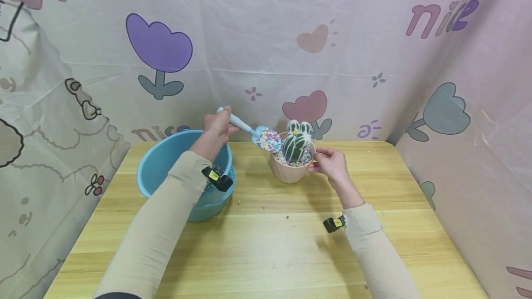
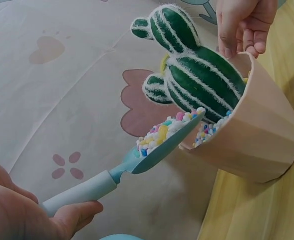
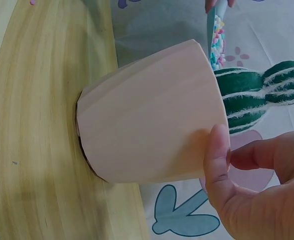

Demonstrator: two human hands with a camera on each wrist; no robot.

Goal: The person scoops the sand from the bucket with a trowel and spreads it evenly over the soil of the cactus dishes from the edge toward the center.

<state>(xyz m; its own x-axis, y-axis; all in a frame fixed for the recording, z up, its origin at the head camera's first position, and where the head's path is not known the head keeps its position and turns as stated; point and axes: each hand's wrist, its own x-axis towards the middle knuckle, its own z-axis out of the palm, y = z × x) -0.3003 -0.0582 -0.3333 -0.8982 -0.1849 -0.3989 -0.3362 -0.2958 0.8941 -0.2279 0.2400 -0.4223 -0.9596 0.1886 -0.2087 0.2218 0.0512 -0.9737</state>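
Observation:
My left hand (image 1: 218, 127) grips the pale blue handle of a small trowel (image 2: 89, 191). Multicoloured pebbles (image 1: 269, 139) heap on the trowel's scoop, whose tip is right at the left rim of a peach flowerpot (image 1: 287, 173). In the pot stands a green cactus (image 1: 296, 146) with white fuzzy ridges, and similar coloured pebbles (image 2: 204, 131) lie around its base. The thumb and fingers of my right hand (image 1: 332, 165) pinch the pot's rim on the right side, as the right wrist view shows up close.
Left of the pot stands a blue basin (image 1: 143, 174), partly hidden behind my left forearm, with some dark grains visible inside. A few stray pebbles (image 1: 287, 217) lie on the wooden table (image 1: 266, 253). A printed cloth (image 1: 249, 36) hangs behind the table and at both sides.

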